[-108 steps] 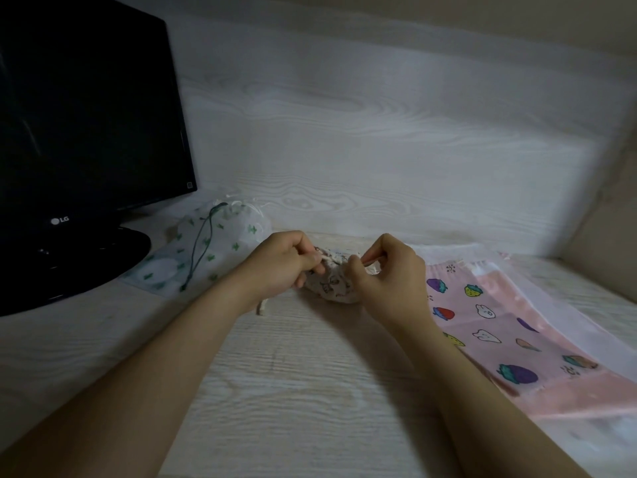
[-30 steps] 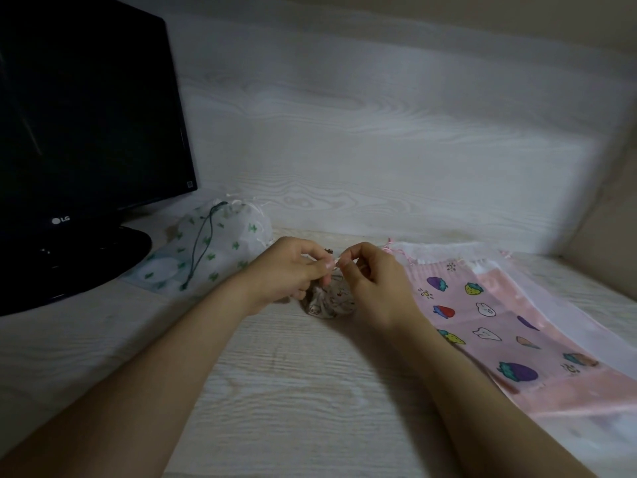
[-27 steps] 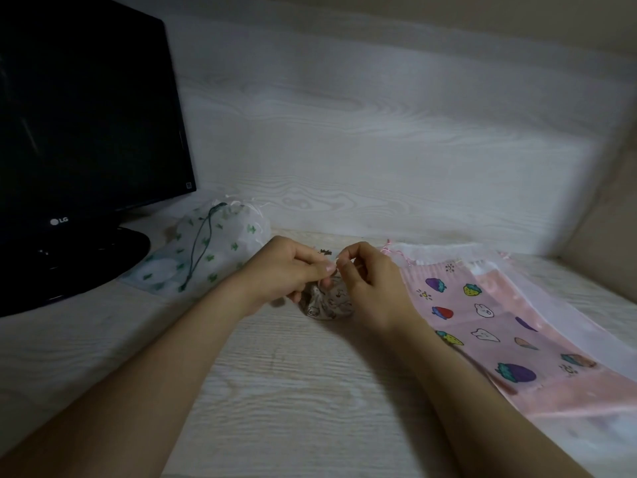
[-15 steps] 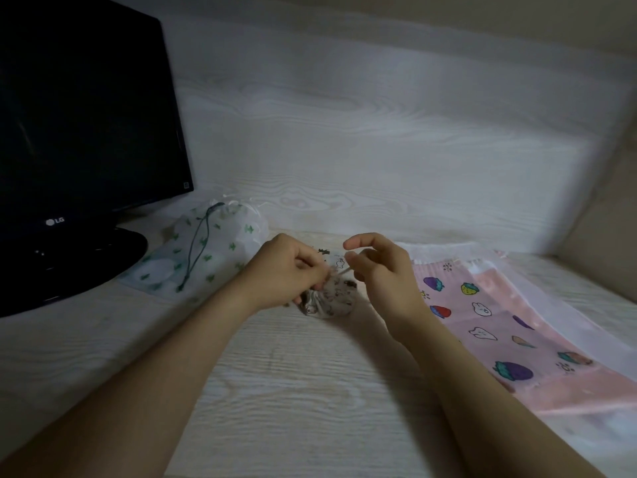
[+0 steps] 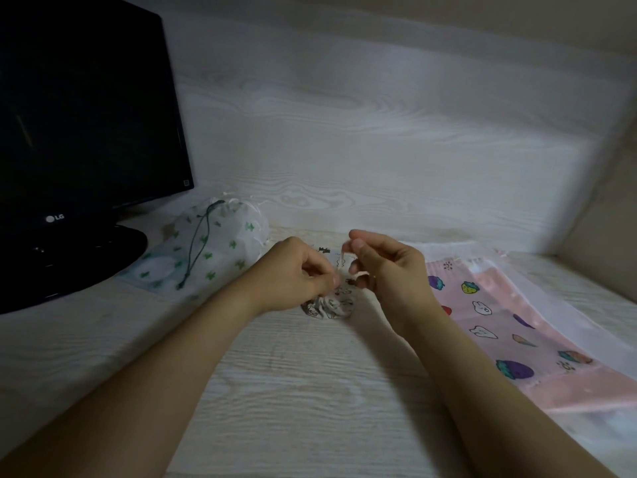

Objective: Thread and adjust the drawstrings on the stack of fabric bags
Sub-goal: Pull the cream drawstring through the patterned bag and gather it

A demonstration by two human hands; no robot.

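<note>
A pale wooden tabletop (image 5: 293, 391) carries a dark monitor (image 5: 86, 115) at the left, a flat pink printed bag (image 5: 499, 326) at the right and a cactus-print bag (image 5: 206, 250) beside the monitor. Between the bags, the left hand (image 5: 293, 277) has its grip clamped on a small bunched bag (image 5: 329, 305). The right hand (image 5: 389, 270) has its grip pinching the drawstring (image 5: 342, 262) just above.

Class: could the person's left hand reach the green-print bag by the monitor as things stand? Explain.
Probably yes. The green-print bag lies left of the left hand, with nothing between, but that hand grips the small bag while the right hand pinches its drawstring.
</note>
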